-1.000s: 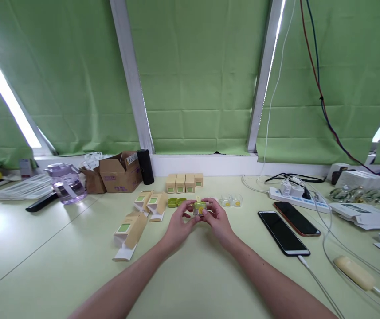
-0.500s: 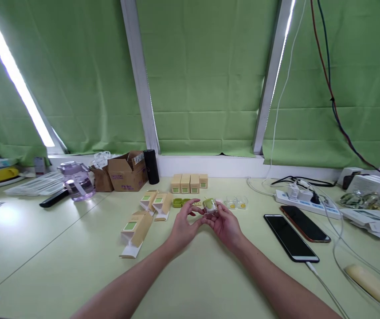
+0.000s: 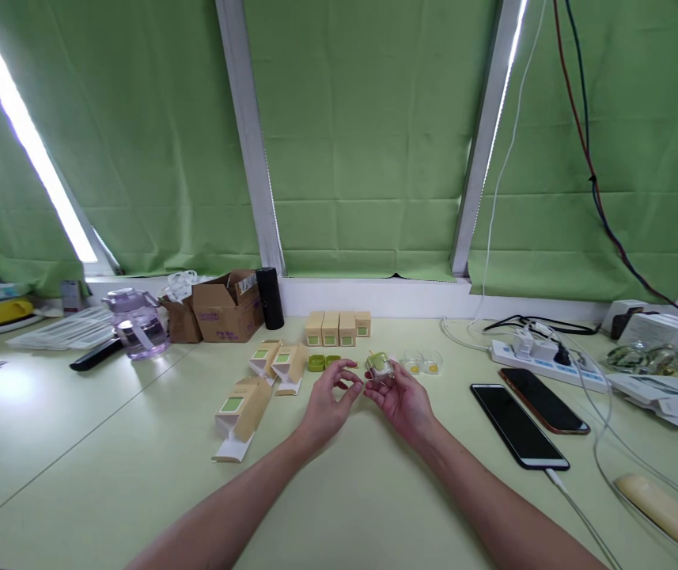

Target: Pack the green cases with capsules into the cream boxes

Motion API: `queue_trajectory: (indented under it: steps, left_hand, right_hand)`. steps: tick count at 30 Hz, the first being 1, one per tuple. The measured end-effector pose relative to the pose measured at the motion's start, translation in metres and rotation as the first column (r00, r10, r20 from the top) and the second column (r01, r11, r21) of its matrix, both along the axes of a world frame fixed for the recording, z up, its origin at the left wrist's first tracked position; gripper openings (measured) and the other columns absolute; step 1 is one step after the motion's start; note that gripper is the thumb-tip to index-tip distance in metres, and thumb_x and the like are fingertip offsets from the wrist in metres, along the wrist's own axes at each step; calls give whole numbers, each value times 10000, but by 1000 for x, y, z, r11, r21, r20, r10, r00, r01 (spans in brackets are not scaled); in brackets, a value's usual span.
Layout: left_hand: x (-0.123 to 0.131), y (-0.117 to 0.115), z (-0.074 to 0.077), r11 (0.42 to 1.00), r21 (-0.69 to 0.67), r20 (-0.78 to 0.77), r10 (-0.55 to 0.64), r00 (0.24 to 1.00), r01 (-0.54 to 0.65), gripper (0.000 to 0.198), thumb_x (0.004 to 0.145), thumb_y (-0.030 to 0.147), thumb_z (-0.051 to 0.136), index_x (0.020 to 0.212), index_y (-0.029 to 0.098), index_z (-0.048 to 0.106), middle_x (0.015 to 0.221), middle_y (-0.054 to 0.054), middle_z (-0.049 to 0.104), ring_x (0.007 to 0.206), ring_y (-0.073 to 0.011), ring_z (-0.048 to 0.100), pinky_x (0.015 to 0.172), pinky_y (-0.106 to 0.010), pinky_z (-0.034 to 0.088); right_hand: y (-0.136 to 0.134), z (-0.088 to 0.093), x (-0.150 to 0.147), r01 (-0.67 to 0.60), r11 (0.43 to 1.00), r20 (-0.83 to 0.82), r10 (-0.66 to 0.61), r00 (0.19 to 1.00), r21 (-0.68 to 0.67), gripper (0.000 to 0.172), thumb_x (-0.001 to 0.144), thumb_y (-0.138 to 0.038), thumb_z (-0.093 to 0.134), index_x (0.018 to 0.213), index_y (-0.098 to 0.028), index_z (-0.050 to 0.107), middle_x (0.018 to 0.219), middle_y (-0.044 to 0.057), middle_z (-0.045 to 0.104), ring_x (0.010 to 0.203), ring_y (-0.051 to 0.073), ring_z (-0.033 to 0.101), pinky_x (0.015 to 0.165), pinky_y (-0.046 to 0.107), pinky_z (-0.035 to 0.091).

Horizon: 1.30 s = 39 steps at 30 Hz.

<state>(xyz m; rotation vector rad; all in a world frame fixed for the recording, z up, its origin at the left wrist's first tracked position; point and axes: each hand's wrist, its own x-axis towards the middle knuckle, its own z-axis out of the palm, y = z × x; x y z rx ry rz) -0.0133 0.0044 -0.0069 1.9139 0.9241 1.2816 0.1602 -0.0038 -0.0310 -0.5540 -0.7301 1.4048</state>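
Observation:
My right hand (image 3: 401, 400) holds a small clear case with a green lid (image 3: 379, 366) at its fingertips, just above the table. My left hand (image 3: 327, 400) hovers beside it with curled, parted fingers and touches nothing. Two green lids (image 3: 323, 362) lie just behind my left hand. To the right of the case stand two small clear cases with yellow dots (image 3: 422, 363). Behind them a row of closed tan boxes (image 3: 339, 327) stands, and several opened tan boxes (image 3: 255, 388) lie to the left.
Two phones (image 3: 528, 416) lie right of my hands, with a power strip (image 3: 543, 352) and cables behind. A brown carton (image 3: 225, 307), a black cylinder (image 3: 270, 298) and a purple jug (image 3: 135, 323) stand at the back left. Green blinds cover the windows.
My hands have drawn apart: the left let go of the green-lidded case, and the right now holds it alone. The view shifted slightly left at first, then held still.

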Motion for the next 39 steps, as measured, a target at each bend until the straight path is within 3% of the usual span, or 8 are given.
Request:
queue_trajectory:
  steps: [4, 7, 10, 13, 20, 31, 36, 39]
  left_hand:
    - [0, 1, 0, 1000, -10, -6, 28, 1000, -28, 305, 924, 347, 638, 1191, 209, 587, 991, -58, 738, 970, -215, 715, 876, -372, 528]
    - [-1, 2, 0, 999, -32, 1, 30, 1000, -30, 303, 929, 355, 631, 1187, 205, 585, 978, -62, 737, 961, -221, 720, 860, -370, 532]
    - [-2, 4, 0, 999, -47, 2, 23, 1000, -23, 341, 911, 356, 661, 1208, 208, 580, 1125, -97, 733, 1045, -243, 715, 884, -383, 528]
    - [-4, 6, -3, 998, -54, -12, 16, 1000, -17, 443, 861, 313, 718, 1268, 224, 568, 1294, -124, 683, 1181, -275, 672, 933, -409, 512]
    - [-6, 11, -12, 1000, -23, -29, 20, 999, -21, 639, 763, 157, 770, 1359, 259, 564, 1376, -117, 630, 1250, -284, 603, 1010, -452, 486]
    - [-6, 9, -10, 998, 36, -59, 62, 996, -60, 567, 772, 173, 787, 1303, 258, 606, 1326, -98, 640, 1177, -258, 628, 1018, -446, 497]
    - [-6, 8, -14, 994, 45, -104, 99, 990, -95, 573, 760, 150, 777, 1299, 253, 613, 1283, -98, 643, 1212, -273, 617, 1028, -458, 499]
    - [-6, 8, -16, 994, 8, -133, 107, 985, -107, 540, 753, 129, 767, 1264, 243, 636, 1258, -93, 651, 1194, -271, 626, 1036, -462, 499]
  right_hand:
    - [-6, 10, -2, 41, 999, -34, -42, 999, -27, 454, 754, -479, 855, 1091, -275, 630, 969, 39, 774, 857, 259, 764, 859, 492, 615]
    - [-10, 13, -3, 131, 991, 44, -130, 990, -18, 582, 693, -435, 908, 1174, -271, 626, 989, 30, 730, 895, 246, 737, 794, 451, 634]
    - [-11, 12, -4, 248, 968, 174, -252, 952, 42, 675, 627, -383, 942, 1211, -263, 624, 1056, 35, 670, 899, 221, 692, 725, 387, 628]
    - [-10, 9, -5, 315, 939, 302, -343, 889, 138, 714, 607, -323, 938, 1238, -261, 611, 1108, 50, 650, 951, 221, 660, 757, 367, 611]
    - [-12, 7, -10, 268, 942, 373, -328, 868, 203, 717, 643, -275, 895, 1281, -266, 568, 1185, 81, 664, 1073, 254, 659, 822, 375, 598]
    - [-7, -1, -9, 154, 969, 336, -213, 917, 195, 672, 657, -281, 877, 1247, -263, 556, 1138, 79, 696, 1002, 253, 708, 886, 424, 573]
    - [-2, -5, -3, 271, 941, 368, -331, 869, 205, 516, 713, -263, 782, 1191, -249, 590, 1081, 66, 721, 1076, 266, 672, 983, 464, 515]
    - [2, -7, 2, 356, 912, 379, -408, 831, 202, 463, 709, -250, 739, 1154, -248, 613, 1016, 47, 721, 1015, 250, 656, 943, 448, 514]
